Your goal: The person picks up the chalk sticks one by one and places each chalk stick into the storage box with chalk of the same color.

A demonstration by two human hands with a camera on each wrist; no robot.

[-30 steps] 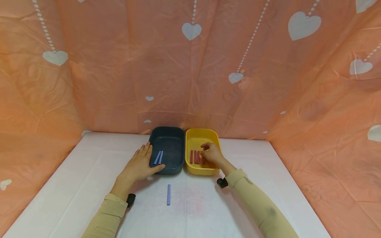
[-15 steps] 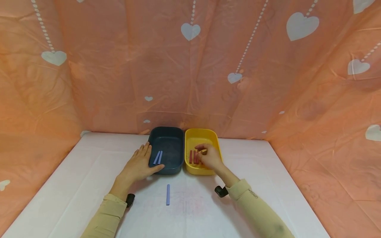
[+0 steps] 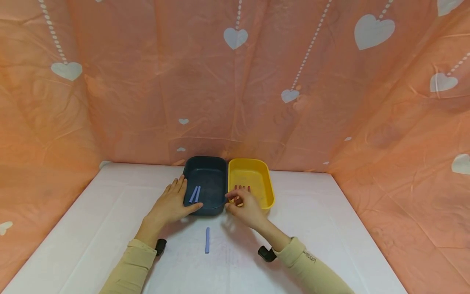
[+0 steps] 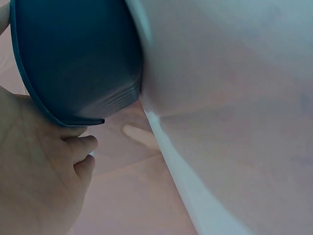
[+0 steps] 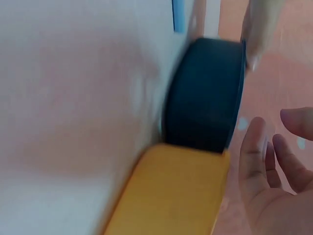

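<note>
My left hand [image 3: 173, 205] lies spread against the left side of a dark blue bin [image 3: 211, 206], its thumb over the near rim. Two blue-violet chalk sticks [image 3: 197, 194] lie inside this bin. My right hand [image 3: 247, 207] hangs over the near left corner of a yellow bin [image 3: 262, 165], fingers loosely bent and holding nothing. Several red chalk sticks [image 3: 249, 189] lie in the yellow bin, partly hidden by that hand. In the right wrist view, the right hand's fingers [image 5: 254, 152] stand apart from both bins. Another blue-violet chalk stick [image 3: 207, 240] lies on the table before the bins.
The bins stand side by side at the back of a white-covered table [image 3: 92, 228]. An orange curtain [image 3: 205, 81] with white hearts closes off the back and both sides. Faint pinkish and bluish smudges mark the cloth near the loose stick.
My right hand has moved left and toward me from inside the yellow bin to above its near left corner. The left hand has stayed at the dark bin.
</note>
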